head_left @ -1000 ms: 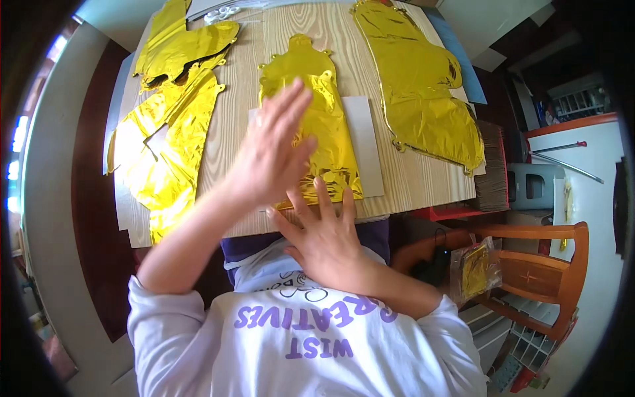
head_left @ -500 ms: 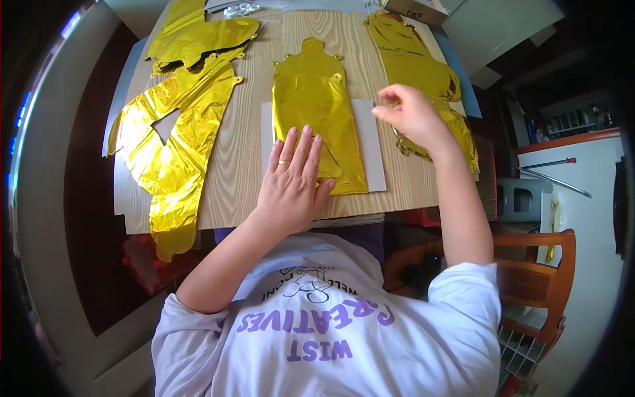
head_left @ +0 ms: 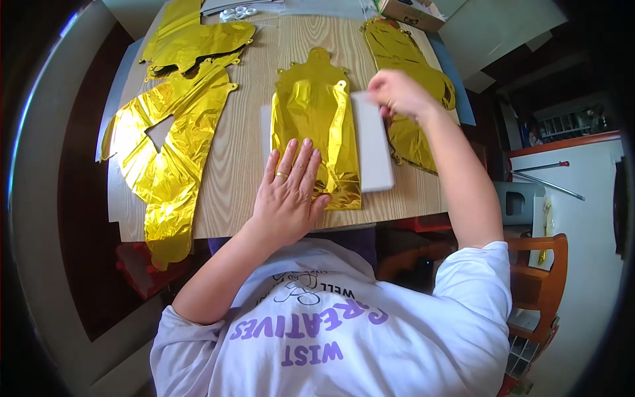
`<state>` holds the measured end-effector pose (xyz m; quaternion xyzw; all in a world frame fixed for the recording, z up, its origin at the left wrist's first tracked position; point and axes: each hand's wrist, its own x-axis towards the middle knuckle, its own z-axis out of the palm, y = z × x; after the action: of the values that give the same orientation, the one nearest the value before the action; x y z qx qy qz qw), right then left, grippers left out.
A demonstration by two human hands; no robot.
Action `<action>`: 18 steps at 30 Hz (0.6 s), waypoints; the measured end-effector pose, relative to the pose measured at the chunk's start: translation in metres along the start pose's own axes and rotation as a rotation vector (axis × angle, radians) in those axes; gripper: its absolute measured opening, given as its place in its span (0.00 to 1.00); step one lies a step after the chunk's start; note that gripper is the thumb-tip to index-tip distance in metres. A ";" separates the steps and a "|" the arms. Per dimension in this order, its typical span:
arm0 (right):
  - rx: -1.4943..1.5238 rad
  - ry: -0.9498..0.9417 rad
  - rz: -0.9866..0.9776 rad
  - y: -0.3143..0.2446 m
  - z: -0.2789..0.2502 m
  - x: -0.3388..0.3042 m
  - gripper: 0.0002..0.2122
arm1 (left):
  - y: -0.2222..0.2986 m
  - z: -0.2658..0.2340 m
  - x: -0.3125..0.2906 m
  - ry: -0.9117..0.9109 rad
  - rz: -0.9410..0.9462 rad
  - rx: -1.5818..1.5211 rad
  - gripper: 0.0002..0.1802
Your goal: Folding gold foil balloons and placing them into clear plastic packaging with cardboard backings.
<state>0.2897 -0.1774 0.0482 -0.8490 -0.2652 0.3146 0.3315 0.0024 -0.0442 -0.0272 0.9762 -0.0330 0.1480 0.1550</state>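
A flat gold foil balloon with small tabs near its narrow top lies in the middle of the table, over a white board. My left hand rests flat on its lower part, fingers stretched and a little apart, a ring on one finger. A raised crease runs down the foil's right side. My right hand is lifted beside the board's upper right corner, its fingers curled together and slightly blurred. Whatever its fingertips may hold is hidden.
More flat gold foil balloons lie at the left, far left and right. White scissors and an open cardboard box sit at the far edge. A wooden chair stands at my right.
My right hand's fingers have closed and the hand has shifted slightly left and up. The middle foil's right side has creased and drawn inward, baring more board. My left hand stays flat.
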 end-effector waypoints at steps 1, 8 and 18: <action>-0.046 0.222 -0.128 0.024 -0.015 0.023 0.09 | 0.001 0.000 0.001 -0.007 0.003 -0.005 0.40; -0.036 0.808 -0.330 0.034 -0.108 -0.023 0.17 | -0.004 0.000 0.000 -0.050 -0.005 -0.007 0.42; 0.022 0.552 0.010 0.058 -0.100 -0.215 0.14 | -0.001 -0.019 -0.009 -0.013 0.167 -0.193 0.34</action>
<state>0.2323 -0.3955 0.1411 -0.9002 -0.1571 0.0759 0.3989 -0.0118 -0.0373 -0.0132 0.9516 -0.1293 0.1501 0.2349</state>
